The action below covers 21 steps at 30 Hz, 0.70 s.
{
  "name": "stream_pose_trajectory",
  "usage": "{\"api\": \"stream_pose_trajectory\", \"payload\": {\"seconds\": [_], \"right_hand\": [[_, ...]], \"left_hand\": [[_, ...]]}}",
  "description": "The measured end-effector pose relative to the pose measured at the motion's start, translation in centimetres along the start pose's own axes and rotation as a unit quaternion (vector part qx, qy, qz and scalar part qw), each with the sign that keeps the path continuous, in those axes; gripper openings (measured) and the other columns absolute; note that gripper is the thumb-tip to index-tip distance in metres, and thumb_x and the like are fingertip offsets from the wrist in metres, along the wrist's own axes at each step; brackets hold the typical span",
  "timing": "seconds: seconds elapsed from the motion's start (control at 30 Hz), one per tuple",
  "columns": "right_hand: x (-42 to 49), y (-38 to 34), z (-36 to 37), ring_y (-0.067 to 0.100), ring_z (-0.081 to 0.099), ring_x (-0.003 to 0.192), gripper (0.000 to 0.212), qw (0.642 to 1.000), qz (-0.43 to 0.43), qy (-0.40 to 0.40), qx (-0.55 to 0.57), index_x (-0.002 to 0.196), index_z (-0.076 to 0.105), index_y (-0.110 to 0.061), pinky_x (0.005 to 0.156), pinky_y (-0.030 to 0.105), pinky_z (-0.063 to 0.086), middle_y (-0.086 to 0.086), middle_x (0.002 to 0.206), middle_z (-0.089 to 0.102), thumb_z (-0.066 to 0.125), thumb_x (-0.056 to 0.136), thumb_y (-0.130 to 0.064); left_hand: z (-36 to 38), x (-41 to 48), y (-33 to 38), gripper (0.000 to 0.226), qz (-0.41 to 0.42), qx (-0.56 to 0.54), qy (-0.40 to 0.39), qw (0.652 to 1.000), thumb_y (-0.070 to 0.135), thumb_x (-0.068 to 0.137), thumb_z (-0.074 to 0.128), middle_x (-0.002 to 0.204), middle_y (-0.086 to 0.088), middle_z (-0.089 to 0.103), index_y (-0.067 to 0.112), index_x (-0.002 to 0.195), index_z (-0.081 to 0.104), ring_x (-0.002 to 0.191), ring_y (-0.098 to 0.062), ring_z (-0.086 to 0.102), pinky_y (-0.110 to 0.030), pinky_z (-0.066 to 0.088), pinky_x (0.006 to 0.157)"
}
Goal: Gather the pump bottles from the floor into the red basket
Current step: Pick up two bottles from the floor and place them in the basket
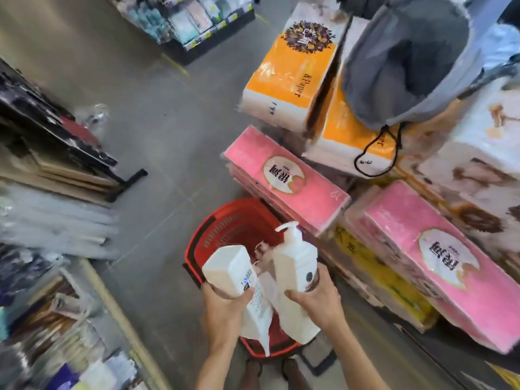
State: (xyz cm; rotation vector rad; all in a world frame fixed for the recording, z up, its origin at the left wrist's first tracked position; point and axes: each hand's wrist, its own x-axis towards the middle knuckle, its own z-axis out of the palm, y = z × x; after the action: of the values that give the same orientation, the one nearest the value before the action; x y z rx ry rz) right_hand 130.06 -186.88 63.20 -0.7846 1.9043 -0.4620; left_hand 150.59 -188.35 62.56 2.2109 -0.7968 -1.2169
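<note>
- Open grey floor (157,136) is left beside the basket's left rim; stacked pink tissue packs (287,178) crowd its right.
- One red basket (197,243) is set on the floor, with white bottles inside, count unclear.
- Two are held above it: the base-up pump bottle (228,267) is gripped by the left hand (225,308), the upright pump bottle (295,257) by the right hand (318,302).

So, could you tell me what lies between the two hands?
In the head view, a labelled bottle in the basket shows between the left hand and right hand.

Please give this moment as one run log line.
left hand: holds white pump bottle | right hand: holds second pump bottle | both above red basket
</note>
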Motion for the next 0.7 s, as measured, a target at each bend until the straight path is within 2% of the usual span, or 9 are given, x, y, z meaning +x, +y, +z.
{"api": "stream_pose_trajectory", "payload": {"seconds": [0.1,0.17,0.27,0.33,0.43,0.53,0.6,0.67,0.7], "right_hand": [[6.1,2.4,3.8,0.014,0.062,0.095,0.082,0.996,0.036,-0.047,-0.069,0.133,0.043,-0.03,0.084,0.039,0.052,-0.021,0.099,0.059,0.085,0.064,-0.046],[9.8,4.6,6.1,0.022,0.063,0.102,0.082,0.989,0.039,-0.07,-0.125,0.132,0.04,-0.031,0.089,0.041,0.051,-0.014,0.103,0.062,0.081,0.064,-0.051],[15.0,7.6,9.2,0.03,0.063,0.112,0.087,0.977,0.042,-0.094,-0.187,0.138,0.034,-0.029,0.093,0.041,0.046,-0.009,0.111,0.062,0.078,0.067,-0.052],[17.8,9.1,10.9,0.032,0.065,0.111,0.089,0.967,0.047,-0.099,-0.229,0.142,0.03,-0.026,0.096,0.044,0.046,-0.004,0.114,0.065,0.077,0.07,-0.051],[20.8,11.3,12.8,0.027,0.066,0.102,0.076,0.951,0.041,-0.119,-0.283,0.131,0.036,-0.024,0.083,0.039,0.043,-0.006,0.101,0.06,0.078,0.073,-0.047],[22.3,12.9,13.9,0.026,0.064,0.101,0.068,0.94,0.029,-0.128,-0.315,0.129,0.038,-0.024,0.081,0.037,0.046,-0.004,0.105,0.058,0.077,0.076,-0.041],[22.6,13.6,14.4,0.028,0.063,0.109,0.068,0.939,0.025,-0.125,-0.32,0.14,0.037,-0.028,0.087,0.039,0.049,0.0,0.125,0.059,0.073,0.083,-0.035],[22.5,13.8,14.2,0.028,0.061,0.119,0.061,0.949,0.005,-0.098,-0.299,0.143,0.039,-0.035,0.094,0.042,0.053,-0.001,0.14,0.056,0.068,0.089,-0.035],[22.3,13.5,14.0,0.028,0.06,0.122,0.059,0.954,0.0,-0.088,-0.287,0.142,0.04,-0.036,0.095,0.044,0.054,-0.002,0.142,0.055,0.066,0.089,-0.037]], "left_hand": [[4.4,5.4,-3.8,0.079,-0.029,0.052,-0.027,0.998,0.06,0.037,0.082,0.095,0.007,0.064,0.034,0.097,0.038,0.088,-0.025,0.066,-0.047,0.056,0.083],[6.9,8.6,-6.3,0.074,-0.048,0.1,-0.048,0.993,0.056,0.045,0.085,0.097,0.006,0.063,0.032,0.094,0.034,0.09,-0.03,0.065,-0.044,0.055,0.083],[10.3,12.0,-9.4,0.08,-0.066,0.188,-0.064,0.978,0.057,0.057,0.084,0.114,-0.001,0.066,0.024,0.114,0.039,0.102,-0.034,0.066,-0.043,0.054,0.086],[12.1,13.7,-11.3,0.086,-0.092,0.218,-0.058,0.97,0.056,0.062,0.085,0.12,-0.005,0.066,0.016,0.125,0.04,0.106,-0.035,0.066,-0.037,0.052,0.083],[14.5,15.9,-14.8,0.09,-0.132,0.224,-0.057,0.964,0.055,0.062,0.085,0.124,-0.007,0.065,0.014,0.128,0.04,0.108,-0.035,0.065,-0.035,0.052,0.084],[15.9,17.1,-17.1,0.091,-0.166,0.221,-0.06,0.959,0.055,0.063,0.085,0.124,-0.005,0.063,0.014,0.13,0.04,0.11,-0.036,0.064,-0.037,0.052,0.089],[15.9,17.9,-18.4,0.078,-0.184,0.23,-0.095,0.951,0.051,0.068,0.083,0.112,-0.001,0.061,0.017,0.126,0.043,0.11,-0.036,0.065,-0.035,0.05,0.088],[15.1,18.7,-18.9,0.047,-0.17,0.235,-0.121,0.949,0.046,0.069,0.078,0.094,0.006,0.066,0.031,0.105,0.052,0.093,-0.03,0.071,-0.039,0.056,0.084],[14.4,18.9,-18.8,0.04,-0.155,0.234,-0.126,0.951,0.045,0.067,0.076,0.088,0.006,0.068,0.032,0.098,0.054,0.083,-0.025,0.071,-0.038,0.058,0.079]]}}
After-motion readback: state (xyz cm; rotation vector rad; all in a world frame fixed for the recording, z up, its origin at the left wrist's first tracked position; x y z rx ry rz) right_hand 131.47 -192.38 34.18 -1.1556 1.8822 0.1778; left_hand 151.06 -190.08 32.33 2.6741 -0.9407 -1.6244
